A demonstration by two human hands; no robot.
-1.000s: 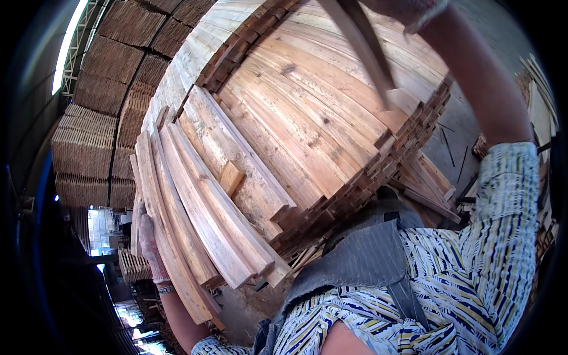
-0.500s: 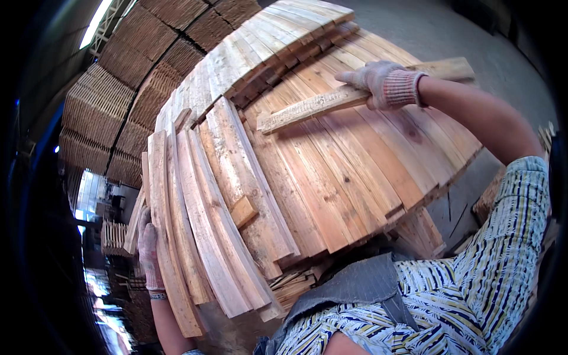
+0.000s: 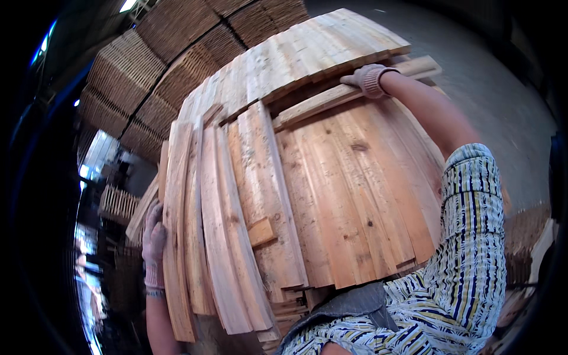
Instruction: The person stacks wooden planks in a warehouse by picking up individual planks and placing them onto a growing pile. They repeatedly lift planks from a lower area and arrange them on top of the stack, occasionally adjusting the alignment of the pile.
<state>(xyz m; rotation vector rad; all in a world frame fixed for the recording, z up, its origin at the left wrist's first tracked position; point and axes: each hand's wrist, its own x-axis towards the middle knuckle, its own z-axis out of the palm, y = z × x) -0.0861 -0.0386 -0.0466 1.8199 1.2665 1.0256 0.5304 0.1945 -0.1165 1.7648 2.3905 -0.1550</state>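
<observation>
Head view, nearest first: a striped sleeve (image 3: 473, 248) fills the lower right, over a grey apron edge (image 3: 349, 305). Just beyond lies a stack of planks (image 3: 349, 201), pale reddish boards laid side by side and running away from the person. On its left side, several loose boards (image 3: 225, 225) lean on edge, fanned against the stack, with a small wooden block (image 3: 261, 232) resting on one of them.

At the lower left the left hand (image 3: 154, 245), in a knit glove, lies flat against the outermost leaning board (image 3: 177, 236); its grip looks closed only loosely, fingers pressed along the edge rather than wrapped around it.

Farther off, the right hand (image 3: 368, 78), also gloved, is clamped on 1 long narrow plank (image 3: 355, 92) that lies crosswise over the far end of the stack, touching the boards below along most of its length. Behind it a higher layer of pale boards (image 3: 307, 53) rises.

Judging by this, the crosswise plank seems nearly set down, the hand not yet released, and the leaning boards remain unplaced.

Beyond are tall stacked pallets of timber (image 3: 136, 77) and a bare concrete floor (image 3: 491, 77).
</observation>
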